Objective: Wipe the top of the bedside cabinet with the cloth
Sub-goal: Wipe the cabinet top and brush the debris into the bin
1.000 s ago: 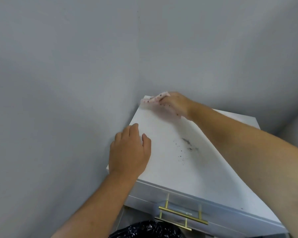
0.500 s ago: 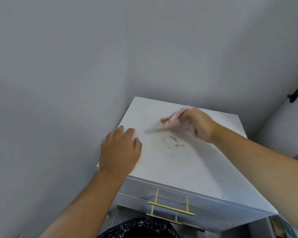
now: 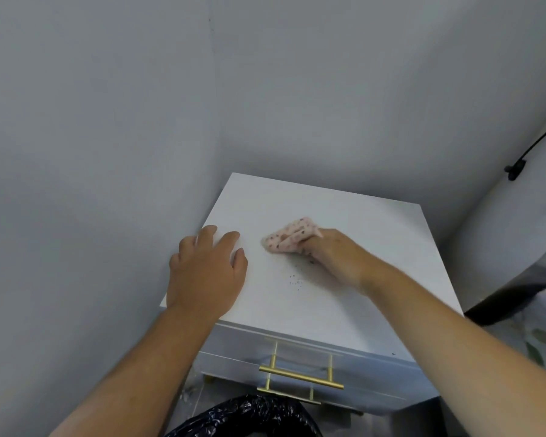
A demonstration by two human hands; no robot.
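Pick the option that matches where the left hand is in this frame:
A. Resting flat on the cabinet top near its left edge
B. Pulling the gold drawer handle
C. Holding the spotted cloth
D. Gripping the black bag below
A. The left hand lies palm down on the cabinet top by its left edge, empty, while the right hand holds the spotted cloth bunched against the surface.

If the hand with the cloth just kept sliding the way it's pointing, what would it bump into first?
The right hand, holding the cloth, points toward the left hand resting flat on the cabinet top. It would probably meet that hand's thumb or fingers first, then the wall.
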